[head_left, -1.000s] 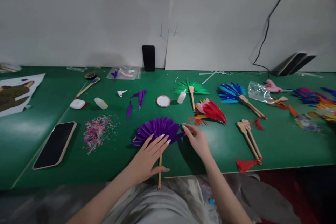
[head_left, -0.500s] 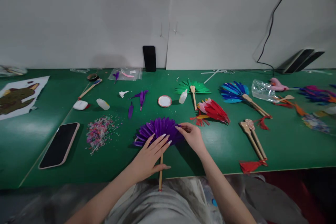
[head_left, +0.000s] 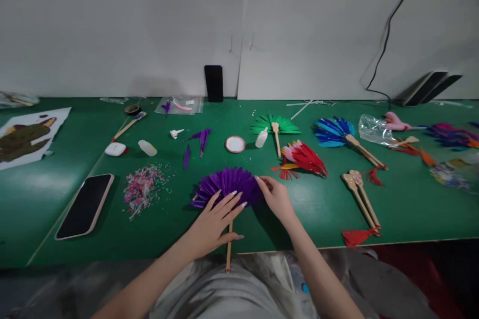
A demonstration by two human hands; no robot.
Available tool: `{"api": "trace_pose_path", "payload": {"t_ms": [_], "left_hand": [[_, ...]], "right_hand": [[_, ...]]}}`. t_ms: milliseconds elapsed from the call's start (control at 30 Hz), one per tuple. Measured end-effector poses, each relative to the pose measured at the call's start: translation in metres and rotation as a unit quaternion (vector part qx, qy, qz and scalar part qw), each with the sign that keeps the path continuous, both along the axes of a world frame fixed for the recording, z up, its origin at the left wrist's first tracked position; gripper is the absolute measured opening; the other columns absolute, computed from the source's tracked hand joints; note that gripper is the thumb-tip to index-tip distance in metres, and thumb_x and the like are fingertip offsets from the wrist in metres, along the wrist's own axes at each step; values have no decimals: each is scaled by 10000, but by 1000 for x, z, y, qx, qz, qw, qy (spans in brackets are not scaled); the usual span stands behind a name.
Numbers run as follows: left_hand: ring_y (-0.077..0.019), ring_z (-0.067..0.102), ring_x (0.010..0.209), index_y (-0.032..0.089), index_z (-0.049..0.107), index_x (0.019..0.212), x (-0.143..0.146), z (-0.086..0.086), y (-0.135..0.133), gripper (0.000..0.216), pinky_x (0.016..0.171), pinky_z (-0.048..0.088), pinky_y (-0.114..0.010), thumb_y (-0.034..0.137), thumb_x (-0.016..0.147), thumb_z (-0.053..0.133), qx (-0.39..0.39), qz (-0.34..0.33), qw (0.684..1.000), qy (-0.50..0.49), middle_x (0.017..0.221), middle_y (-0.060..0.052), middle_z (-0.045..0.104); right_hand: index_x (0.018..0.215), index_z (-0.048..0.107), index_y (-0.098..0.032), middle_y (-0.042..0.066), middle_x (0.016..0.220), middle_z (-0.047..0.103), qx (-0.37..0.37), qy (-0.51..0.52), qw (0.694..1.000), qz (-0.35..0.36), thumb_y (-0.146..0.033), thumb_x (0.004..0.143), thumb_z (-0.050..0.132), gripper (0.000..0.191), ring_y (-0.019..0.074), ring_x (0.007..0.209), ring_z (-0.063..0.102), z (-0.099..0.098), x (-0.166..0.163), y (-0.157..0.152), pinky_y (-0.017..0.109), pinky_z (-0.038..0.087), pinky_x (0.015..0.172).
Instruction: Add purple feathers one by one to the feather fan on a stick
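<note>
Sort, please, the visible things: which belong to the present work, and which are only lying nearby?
Likely part of the work:
purple feather fan, under the left hand
loose purple feathers

Probably just lying about:
pale-edged phone
crumpled clear bag
brown picture on white paper

We see our purple feather fan (head_left: 232, 179) lying on the green tabletop (head_left: 322, 209), its glossy, overlapping feathers spread in a broad half-circle away from us. The slim, pale handle (head_left: 229, 249) points toward us, its reddish end past the near edge. Where feathers meet handle is hidden from us.
</note>
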State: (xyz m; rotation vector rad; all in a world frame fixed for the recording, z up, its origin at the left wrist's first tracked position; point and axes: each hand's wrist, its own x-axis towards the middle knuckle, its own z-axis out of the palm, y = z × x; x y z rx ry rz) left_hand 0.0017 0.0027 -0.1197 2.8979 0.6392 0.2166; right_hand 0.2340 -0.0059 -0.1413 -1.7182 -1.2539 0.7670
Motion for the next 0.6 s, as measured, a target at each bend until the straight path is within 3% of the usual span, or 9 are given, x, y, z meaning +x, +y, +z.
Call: {"api": "trace_pose_path", "payload": {"t_ms": [267,600], "left_hand": [[-244,316,1398,233,287,1475,1,-2,0,650,1148,199,-470,557,922,398,0,2,1000,-11,1519,-74,353],[-237,284,1413,261,280,1476,0,-1,-2,633,1151,210,-453,545,925,404,-18,6,1000,-9,1535,-58,323]], "right_hand": [[724,681,-187,32,615,677,-2,-54,998,35,-530,820,570,373,163,522,598,-2,-8,16,250,441,511],[818,689,-182,51,655,695,35,-104,993,41,-491,895,474,385,178,548,630,-3,-10,9,252,467,506]]}}
